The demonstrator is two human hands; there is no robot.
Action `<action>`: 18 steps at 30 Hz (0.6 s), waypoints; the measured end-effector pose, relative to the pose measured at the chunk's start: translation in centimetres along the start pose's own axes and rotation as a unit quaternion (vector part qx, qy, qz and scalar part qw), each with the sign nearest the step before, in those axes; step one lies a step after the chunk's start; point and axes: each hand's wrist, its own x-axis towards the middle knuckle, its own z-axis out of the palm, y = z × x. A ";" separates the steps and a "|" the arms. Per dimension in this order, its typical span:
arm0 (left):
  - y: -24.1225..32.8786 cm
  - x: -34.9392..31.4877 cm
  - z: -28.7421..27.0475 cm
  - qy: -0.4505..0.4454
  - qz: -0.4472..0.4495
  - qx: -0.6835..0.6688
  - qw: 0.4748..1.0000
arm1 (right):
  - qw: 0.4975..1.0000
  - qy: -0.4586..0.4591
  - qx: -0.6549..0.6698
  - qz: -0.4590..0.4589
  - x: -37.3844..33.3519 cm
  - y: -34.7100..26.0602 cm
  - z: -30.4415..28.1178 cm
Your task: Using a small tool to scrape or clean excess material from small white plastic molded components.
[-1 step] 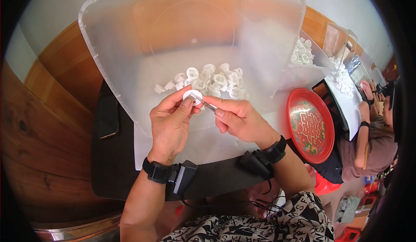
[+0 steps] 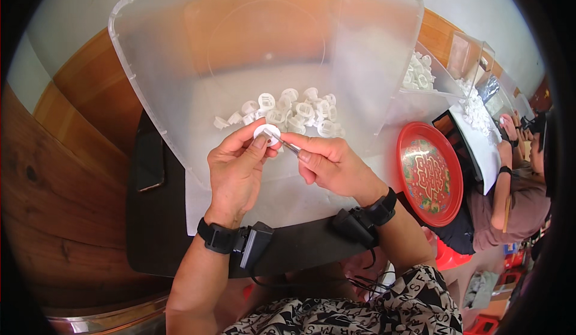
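Between the thumb and fingers of my left hand (image 2: 237,167) is a small round white plastic part (image 2: 267,134), its flat disc face turned up. My right hand (image 2: 336,164) is closed around a slim metal tool (image 2: 289,147), whose thin tip touches the disc near its middle. The tool's exact kind cannot be made out, as my fingers cover most of it. Just beyond my hands, a loose heap of similar white plastic parts (image 2: 305,111) lies inside a large translucent plastic bin (image 2: 252,47) tipped on its side.
A dark phone (image 2: 150,162) lies on the black table (image 2: 141,233) at left. On the right stand a red patterned round tray (image 2: 429,173) and a clear bin of white parts (image 2: 420,74). Farther right, a co-worker (image 2: 510,197) sits at a white-topped table (image 2: 483,149) with more parts.
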 end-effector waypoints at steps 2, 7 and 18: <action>-0.2 0.0 -0.2 0.001 0.003 0.012 1.000 | 1.000 -0.004 0.016 0.023 0.1 -0.5 0.1; 0.0 0.1 0.1 0.016 -0.016 0.026 0.999 | 0.994 0.015 0.033 0.099 -0.1 -1.1 0.0; -0.2 0.0 -0.2 0.027 -0.030 0.034 0.999 | 0.974 0.088 -0.206 -0.035 -0.3 0.3 0.5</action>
